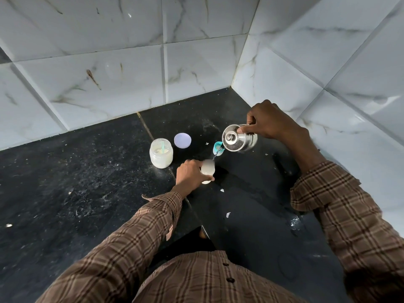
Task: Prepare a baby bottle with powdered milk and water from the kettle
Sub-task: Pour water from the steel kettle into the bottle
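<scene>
My right hand (pixel 269 121) grips a small steel kettle (pixel 239 138), tilted to the left, with one finger pressed on its lid. A thin stream of water (pixel 216 154) runs from its spout into the open baby bottle (pixel 208 170), which looks whitish inside. My left hand (pixel 192 173) is wrapped around that bottle and keeps it upright on the black counter (pixel 87 171). Just behind the stream lies the bottle's teal cap (pixel 217 147), partly hidden by the kettle. Left of the bottle stands an open jar of milk powder (pixel 161 155) with a pale green scoop inside.
The jar's lilac lid (pixel 182 140) lies flat behind the jar. White marble-look tiled walls (pixel 131 73) close the counter at the back and right, forming a corner. White specks and a wet patch (pixel 295 223) dot the counter on the right.
</scene>
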